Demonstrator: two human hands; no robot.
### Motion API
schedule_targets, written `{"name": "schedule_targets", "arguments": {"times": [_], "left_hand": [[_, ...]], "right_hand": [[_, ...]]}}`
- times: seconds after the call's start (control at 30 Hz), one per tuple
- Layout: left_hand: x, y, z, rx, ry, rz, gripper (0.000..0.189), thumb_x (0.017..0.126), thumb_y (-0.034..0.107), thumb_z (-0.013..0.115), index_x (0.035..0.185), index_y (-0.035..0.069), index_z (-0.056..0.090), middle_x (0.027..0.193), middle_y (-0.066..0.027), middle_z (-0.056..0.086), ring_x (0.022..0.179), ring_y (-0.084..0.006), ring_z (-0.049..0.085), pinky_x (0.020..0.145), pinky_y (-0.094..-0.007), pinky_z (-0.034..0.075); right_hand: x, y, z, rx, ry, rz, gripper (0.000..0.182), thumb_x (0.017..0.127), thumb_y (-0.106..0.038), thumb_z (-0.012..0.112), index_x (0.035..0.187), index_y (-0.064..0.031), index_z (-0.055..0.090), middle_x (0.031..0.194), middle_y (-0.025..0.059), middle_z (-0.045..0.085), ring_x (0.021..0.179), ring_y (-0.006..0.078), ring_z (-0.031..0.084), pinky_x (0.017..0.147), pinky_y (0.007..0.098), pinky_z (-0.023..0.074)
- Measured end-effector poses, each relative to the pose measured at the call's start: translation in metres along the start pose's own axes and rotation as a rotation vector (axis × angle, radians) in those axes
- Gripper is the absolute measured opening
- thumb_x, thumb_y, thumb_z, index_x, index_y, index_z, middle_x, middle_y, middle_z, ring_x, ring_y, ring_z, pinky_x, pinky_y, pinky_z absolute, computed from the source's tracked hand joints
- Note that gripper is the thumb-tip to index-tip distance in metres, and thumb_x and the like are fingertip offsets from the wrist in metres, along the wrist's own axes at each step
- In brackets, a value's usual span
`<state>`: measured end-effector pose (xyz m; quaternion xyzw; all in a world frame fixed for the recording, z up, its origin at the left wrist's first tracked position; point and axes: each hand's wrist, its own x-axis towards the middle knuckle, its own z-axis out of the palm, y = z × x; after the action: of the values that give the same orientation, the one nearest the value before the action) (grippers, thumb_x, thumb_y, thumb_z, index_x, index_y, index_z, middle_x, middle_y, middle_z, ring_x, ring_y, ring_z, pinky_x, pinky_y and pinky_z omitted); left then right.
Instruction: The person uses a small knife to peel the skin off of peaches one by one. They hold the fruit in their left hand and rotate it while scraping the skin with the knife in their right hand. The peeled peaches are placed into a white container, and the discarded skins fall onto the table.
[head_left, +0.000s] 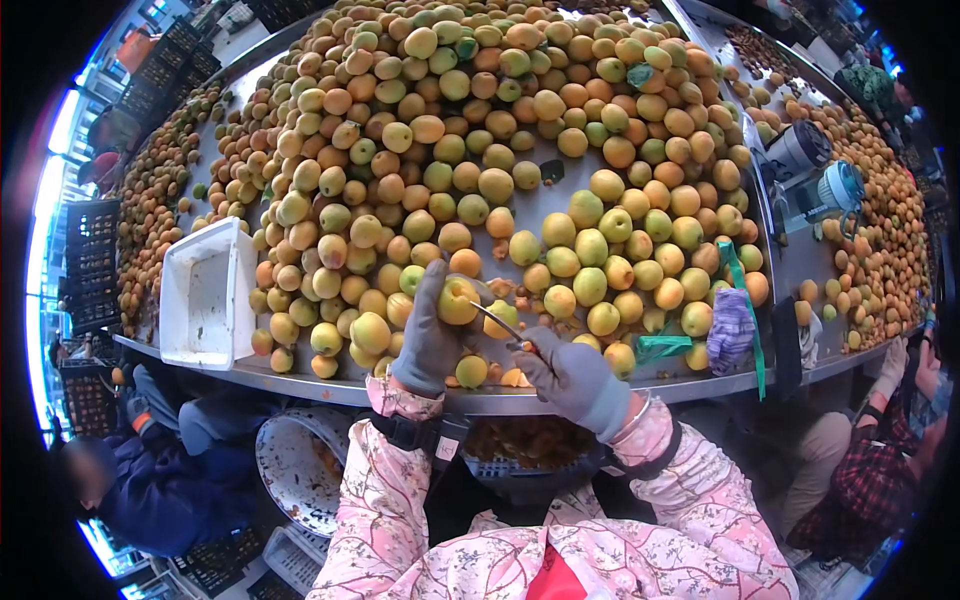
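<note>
My left hand (426, 337), in a grey work glove, holds a yellow-green apricot (454, 301) above the table's front edge. In my gloved right hand (576, 375) is a thin-bladed knife (497, 318), its tip touching or entering the fruit's side; which of the two I cannot tell. Just beneath the hands lie cut orange pieces (514, 377) and a whole apricot (471, 371) on the metal table. A big heap of apricots (450, 150) spreads beyond and to both sides of my hands.
A white plastic tub (206, 300) sits at the table's left edge. To the right are a purple knitted glove (730, 330), green tape (664, 346), a blue-lidded bottle (821, 196) and a dark cup (799, 146). Co-workers sit at both sides. A dirty white bucket (300, 469) stands below.
</note>
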<state>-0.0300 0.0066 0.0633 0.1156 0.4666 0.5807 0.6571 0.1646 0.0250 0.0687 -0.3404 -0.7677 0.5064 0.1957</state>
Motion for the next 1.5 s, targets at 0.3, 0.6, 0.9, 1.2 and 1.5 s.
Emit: {"name": "schedule_targets", "arguments": {"times": [0.3, 0.6, 0.9, 1.2, 1.5], "left_hand": [[0.006, -0.002, -0.001, -0.135, -0.109, -0.092, 0.061, 0.089, 0.065, 0.039, 0.092, 0.008, 0.061, 0.062, -0.0034, 0.056, 0.050, -0.0130, 0.053, 0.046, -0.0250, 0.042], [0.002, -0.009, -0.001, 0.207, -0.030, 0.361, 0.043, 0.094, 0.047, 0.048, 0.111, 0.008, 0.054, 0.096, -0.0044, 0.057, 0.077, -0.0109, 0.055, 0.066, -0.0260, 0.050], [0.016, -0.030, 0.005, -0.415, -0.015, 0.134, 0.044, 0.092, 0.053, 0.048, 0.102, 0.010, 0.054, 0.080, -0.0051, 0.060, 0.075, -0.0157, 0.061, 0.069, -0.0330, 0.054], [0.016, -0.024, 0.003, -0.272, -0.050, 0.127, 0.054, 0.090, 0.060, 0.045, 0.104, 0.009, 0.054, 0.082, -0.0051, 0.060, 0.075, -0.0161, 0.060, 0.068, -0.0319, 0.052], [0.018, -0.032, 0.021, -0.310, 0.006, 0.183, 0.055, 0.092, 0.056, 0.044, 0.113, 0.007, 0.053, 0.088, -0.0052, 0.058, 0.071, -0.0143, 0.057, 0.064, -0.0303, 0.051]], "right_hand": [[-0.002, 0.013, 0.017, 0.013, 0.053, 0.022, 0.029, 0.096, -0.028, 0.051, 0.113, -0.0045, 0.052, 0.062, 0.0034, 0.052, 0.051, 0.0102, 0.052, 0.048, 0.0259, 0.0413], [0.006, 0.011, 0.009, 0.081, -0.018, 0.082, 0.030, 0.096, -0.029, 0.051, 0.110, -0.0024, 0.051, 0.062, 0.0050, 0.055, 0.049, 0.0120, 0.053, 0.047, 0.0270, 0.0415], [0.007, 0.008, 0.030, -0.055, 0.099, 0.078, 0.027, 0.094, -0.031, 0.051, 0.098, -0.0041, 0.050, 0.069, 0.0191, 0.060, 0.061, 0.0383, 0.059, 0.052, 0.0436, 0.0442], [0.010, -0.030, 0.010, 0.464, -0.035, 0.392, 0.025, 0.097, -0.030, 0.048, 0.094, -0.0044, 0.048, 0.053, 0.0060, 0.051, 0.042, 0.0166, 0.054, 0.038, 0.0302, 0.0381], [0.007, -0.013, 0.037, 0.406, 0.153, 0.190, 0.028, 0.098, -0.032, 0.046, 0.091, -0.0049, 0.044, 0.053, 0.0023, 0.047, 0.039, 0.0105, 0.047, 0.035, 0.0262, 0.0360]]}}
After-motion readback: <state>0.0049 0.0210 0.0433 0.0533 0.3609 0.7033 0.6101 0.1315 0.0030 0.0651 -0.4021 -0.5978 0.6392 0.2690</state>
